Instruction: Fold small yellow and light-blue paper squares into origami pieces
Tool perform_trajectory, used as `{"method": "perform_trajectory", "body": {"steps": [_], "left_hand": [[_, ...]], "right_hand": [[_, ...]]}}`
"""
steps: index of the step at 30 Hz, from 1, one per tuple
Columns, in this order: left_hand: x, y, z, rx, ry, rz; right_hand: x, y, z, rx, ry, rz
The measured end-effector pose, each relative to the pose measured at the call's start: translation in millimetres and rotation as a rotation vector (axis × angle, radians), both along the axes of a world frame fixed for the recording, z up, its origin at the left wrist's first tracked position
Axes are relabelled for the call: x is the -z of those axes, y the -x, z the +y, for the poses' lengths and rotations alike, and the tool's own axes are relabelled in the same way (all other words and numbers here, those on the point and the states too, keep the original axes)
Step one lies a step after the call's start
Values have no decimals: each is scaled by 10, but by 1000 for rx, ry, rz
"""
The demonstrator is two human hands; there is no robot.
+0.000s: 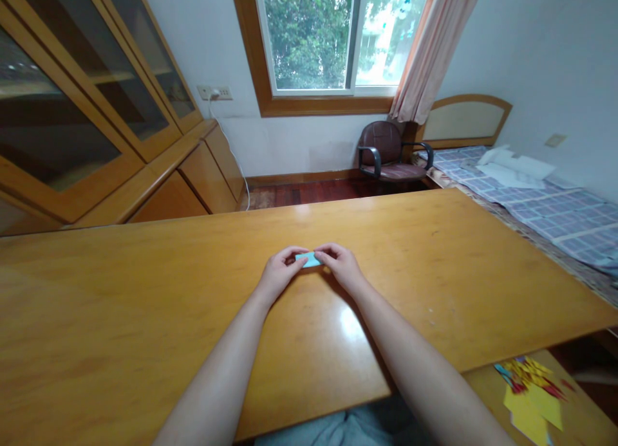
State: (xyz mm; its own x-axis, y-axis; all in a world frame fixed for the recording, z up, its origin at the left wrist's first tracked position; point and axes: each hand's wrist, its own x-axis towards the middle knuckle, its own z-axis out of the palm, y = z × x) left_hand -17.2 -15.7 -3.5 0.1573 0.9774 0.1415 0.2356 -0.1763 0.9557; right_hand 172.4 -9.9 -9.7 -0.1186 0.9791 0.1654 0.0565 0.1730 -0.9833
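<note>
A small light-blue piece of folded paper (309, 260) is held up just over the wooden table (159, 304), near the middle of the view. My left hand (282, 268) pinches its left end between thumb and fingers. At the right end, my right hand (340, 264) grips the paper the same way, its thumb lying over the near face. The fingers behind the paper are partly hidden.
On a lower surface at the bottom right lie yellow paper sheets (533, 407) and a pile of small yellow, red and blue folded pieces (526, 374). Beyond the table stand an office chair (386, 151), a bed (555, 195) and a glass-door cabinet (140, 153).
</note>
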Motion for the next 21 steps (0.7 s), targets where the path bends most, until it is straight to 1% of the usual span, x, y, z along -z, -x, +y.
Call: {"method": "perform_trajectory", "body": {"steps": [6, 10, 15, 21], "left_hand": [[-20, -9, -11, -7, -16, 25], [-14, -13, -8, -50, -51, 40], [-71, -28, -36, -83, -76, 85], [-68, -24, -42, -71, -117, 123]], "right_hand": [[-10, 11, -5, -9, -15, -14], [11, 21, 0, -38, -2, -36], [34, 26, -3, -68, -10, -107], [-28, 23, -26, -104, 1, -135]]}}
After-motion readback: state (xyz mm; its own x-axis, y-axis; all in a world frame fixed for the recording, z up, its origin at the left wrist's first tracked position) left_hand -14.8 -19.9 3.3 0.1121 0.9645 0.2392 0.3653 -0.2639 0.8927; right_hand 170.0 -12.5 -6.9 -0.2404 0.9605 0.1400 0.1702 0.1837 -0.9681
